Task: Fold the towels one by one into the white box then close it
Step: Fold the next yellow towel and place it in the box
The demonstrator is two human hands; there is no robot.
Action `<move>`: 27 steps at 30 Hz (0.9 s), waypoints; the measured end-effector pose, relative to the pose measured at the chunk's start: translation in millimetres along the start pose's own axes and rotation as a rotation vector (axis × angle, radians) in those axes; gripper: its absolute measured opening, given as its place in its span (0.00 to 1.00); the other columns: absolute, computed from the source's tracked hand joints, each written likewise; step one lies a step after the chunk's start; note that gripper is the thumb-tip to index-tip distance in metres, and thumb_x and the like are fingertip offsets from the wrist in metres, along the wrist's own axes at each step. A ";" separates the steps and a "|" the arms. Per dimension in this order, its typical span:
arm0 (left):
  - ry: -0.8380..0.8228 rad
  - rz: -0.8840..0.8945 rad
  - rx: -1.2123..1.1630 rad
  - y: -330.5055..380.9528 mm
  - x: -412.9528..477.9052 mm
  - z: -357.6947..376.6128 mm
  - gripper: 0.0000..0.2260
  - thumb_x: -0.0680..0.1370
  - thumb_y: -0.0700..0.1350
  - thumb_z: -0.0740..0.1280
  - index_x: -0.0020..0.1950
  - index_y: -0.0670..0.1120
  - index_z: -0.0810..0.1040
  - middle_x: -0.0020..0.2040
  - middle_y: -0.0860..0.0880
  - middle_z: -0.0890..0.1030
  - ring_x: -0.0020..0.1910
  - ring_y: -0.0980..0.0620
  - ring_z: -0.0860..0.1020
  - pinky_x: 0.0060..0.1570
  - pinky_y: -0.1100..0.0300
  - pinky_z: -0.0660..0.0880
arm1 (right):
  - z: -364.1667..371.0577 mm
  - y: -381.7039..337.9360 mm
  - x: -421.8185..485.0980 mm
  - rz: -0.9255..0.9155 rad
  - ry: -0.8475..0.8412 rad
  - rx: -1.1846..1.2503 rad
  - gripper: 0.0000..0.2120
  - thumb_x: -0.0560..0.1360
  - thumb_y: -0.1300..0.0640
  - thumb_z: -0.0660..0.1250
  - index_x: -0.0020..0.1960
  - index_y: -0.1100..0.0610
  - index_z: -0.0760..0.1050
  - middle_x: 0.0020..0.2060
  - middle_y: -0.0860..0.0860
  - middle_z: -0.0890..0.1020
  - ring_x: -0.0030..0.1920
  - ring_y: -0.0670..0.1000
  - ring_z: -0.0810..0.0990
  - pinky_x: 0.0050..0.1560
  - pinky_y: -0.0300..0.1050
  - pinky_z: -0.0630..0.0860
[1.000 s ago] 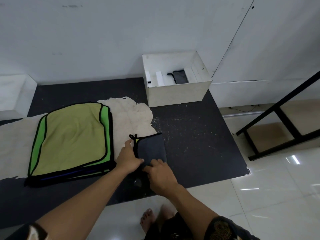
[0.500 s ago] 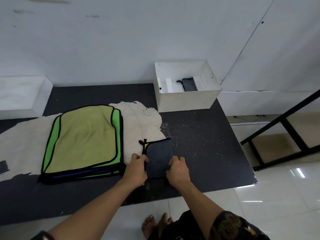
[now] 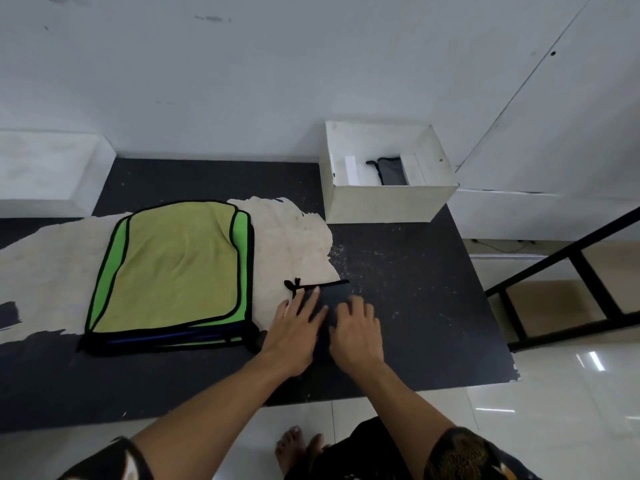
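Left hand (image 3: 294, 330): lying flat, fingers spread, pressing the dark towel (image 3: 329, 299) at lower centre.
Right hand (image 3: 356, 334): lying just beside it, fingers loosely curled on the same towel, gripping nothing.
Towel stack (image 3: 173, 271): sitting centre-left, green on top, no writing legible.
Mat edge (image 3: 381, 393): running just below the hands.
White box (image 3: 388, 202): standing open upper centre-right, holding a dark folded towel (image 3: 391, 171).

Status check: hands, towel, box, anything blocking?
Both hands, left hand and right hand, flat on dark towel. White box open, one towel inside. Path clear.
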State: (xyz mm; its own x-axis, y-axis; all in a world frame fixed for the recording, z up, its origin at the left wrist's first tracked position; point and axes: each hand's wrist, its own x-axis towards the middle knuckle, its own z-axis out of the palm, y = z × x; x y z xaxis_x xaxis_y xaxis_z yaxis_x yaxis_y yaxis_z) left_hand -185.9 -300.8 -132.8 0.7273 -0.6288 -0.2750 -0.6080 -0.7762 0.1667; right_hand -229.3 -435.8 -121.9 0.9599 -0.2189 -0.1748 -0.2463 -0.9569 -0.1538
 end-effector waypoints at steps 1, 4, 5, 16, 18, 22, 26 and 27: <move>-0.061 0.009 0.012 -3.1 2.0 3.6 0.34 0.79 0.53 0.62 0.80 0.50 0.48 0.80 0.44 0.39 0.78 0.42 0.41 0.75 0.44 0.45 | 1.4 -2.6 4.5 -0.032 -0.056 0.006 0.22 0.77 0.50 0.64 0.68 0.55 0.66 0.73 0.56 0.62 0.69 0.59 0.64 0.64 0.54 0.68; -0.174 -0.013 0.036 -14.1 1.4 9.0 0.36 0.80 0.61 0.56 0.80 0.50 0.39 0.78 0.44 0.33 0.77 0.43 0.36 0.75 0.45 0.40 | 5.6 -3.2 11.6 -0.007 -0.221 0.027 0.30 0.77 0.49 0.65 0.75 0.52 0.57 0.78 0.53 0.53 0.73 0.60 0.57 0.69 0.59 0.63; -0.184 -0.022 0.046 -16.4 0.5 9.8 0.37 0.80 0.63 0.55 0.79 0.49 0.38 0.77 0.44 0.32 0.77 0.43 0.35 0.76 0.46 0.40 | 8.5 -1.7 11.5 0.009 -0.236 0.028 0.32 0.78 0.49 0.64 0.76 0.51 0.55 0.79 0.51 0.51 0.73 0.60 0.56 0.69 0.60 0.62; -0.115 -0.042 0.227 -1.6 19.3 -10.5 0.27 0.79 0.54 0.62 0.75 0.43 0.63 0.77 0.39 0.57 0.75 0.37 0.56 0.72 0.47 0.54 | 12.6 3.3 -5.3 0.339 0.029 0.375 0.26 0.74 0.49 0.71 0.66 0.54 0.63 0.64 0.55 0.67 0.58 0.55 0.73 0.52 0.47 0.75; -0.023 -0.036 0.183 4.5 30.1 -20.8 0.15 0.76 0.47 0.65 0.63 0.45 0.76 0.65 0.42 0.70 0.63 0.42 0.68 0.59 0.52 0.65 | 10.9 4.9 -1.7 0.410 -0.001 0.471 0.25 0.75 0.51 0.71 0.65 0.55 0.64 0.61 0.55 0.70 0.54 0.55 0.77 0.48 0.45 0.74; -0.151 -0.036 -0.164 6.9 53.2 -24.3 0.20 0.80 0.43 0.62 0.73 0.48 0.70 0.65 0.43 0.73 0.61 0.44 0.73 0.55 0.54 0.71 | 7.7 12.7 7.7 0.536 -0.152 0.626 0.21 0.76 0.56 0.69 0.65 0.58 0.66 0.57 0.57 0.79 0.54 0.55 0.79 0.45 0.42 0.72; -0.192 -0.149 -0.437 2.9 64.1 -30.6 0.17 0.80 0.42 0.62 0.69 0.47 0.75 0.66 0.46 0.77 0.63 0.48 0.76 0.63 0.58 0.71 | 2.9 21.9 15.8 0.557 -0.232 0.707 0.16 0.74 0.58 0.67 0.61 0.59 0.74 0.56 0.55 0.80 0.54 0.54 0.79 0.46 0.41 0.74; -0.150 -0.178 -0.459 2.9 66.3 -33.2 0.15 0.80 0.42 0.62 0.66 0.46 0.78 0.64 0.47 0.79 0.61 0.48 0.77 0.62 0.58 0.72 | 1.5 23.1 16.7 0.546 -0.241 0.707 0.16 0.74 0.59 0.66 0.61 0.58 0.75 0.57 0.55 0.80 0.55 0.54 0.79 0.46 0.41 0.72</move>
State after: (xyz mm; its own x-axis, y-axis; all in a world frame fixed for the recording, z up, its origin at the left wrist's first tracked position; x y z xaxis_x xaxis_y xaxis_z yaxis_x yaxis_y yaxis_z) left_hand -129.0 -346.3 -119.1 0.7325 -0.4981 -0.4641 -0.2525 -0.8319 0.4942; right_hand -219.2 -461.3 -129.8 0.6529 -0.4839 -0.5828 -0.7565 -0.3765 -0.5348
